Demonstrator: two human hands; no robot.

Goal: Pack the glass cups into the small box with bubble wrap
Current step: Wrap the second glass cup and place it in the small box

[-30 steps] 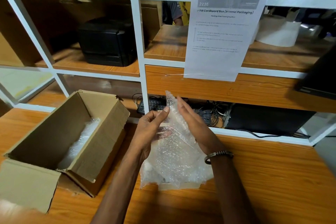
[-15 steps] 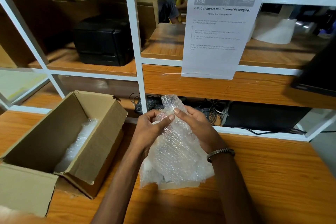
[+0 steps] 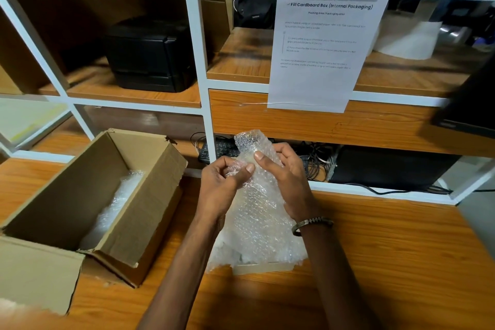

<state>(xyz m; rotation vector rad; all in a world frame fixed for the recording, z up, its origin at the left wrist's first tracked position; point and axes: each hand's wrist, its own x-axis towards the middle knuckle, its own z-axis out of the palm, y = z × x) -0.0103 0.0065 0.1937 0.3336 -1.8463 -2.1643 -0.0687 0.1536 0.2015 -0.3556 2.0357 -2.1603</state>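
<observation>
**Wrapping in hand, box waiting to the left**

Hands held the bubble wrap bundle (image 3: 257, 211) upright above the wooden table (image 3: 401, 262), its long axis running roughly top to bottom. The left hand (image 3: 222, 185) had its fingers curled, thumb pinching the upper part of the wrap. The right hand (image 3: 286, 177) gripped the same upper part from the other side, thumb pressed on the front, fingers curled behind. A loose twist of wrap stood above both hands. Whether a glass cup sat inside the bundle could not be told; the wrap was too cloudy.

The small box (image 3: 150, 195) lay open on the table to the left of the bundle, near the left forearm, its long axis angled away from the person. A padding of wrap (image 3: 112, 209) lay on its floor.

Judgement: wrapping appeared to be at the closing stage. The box lay leftward of the fingers, so the left hand was the nearer; the bundle would probably need laying along the box's length to fit.
</observation>
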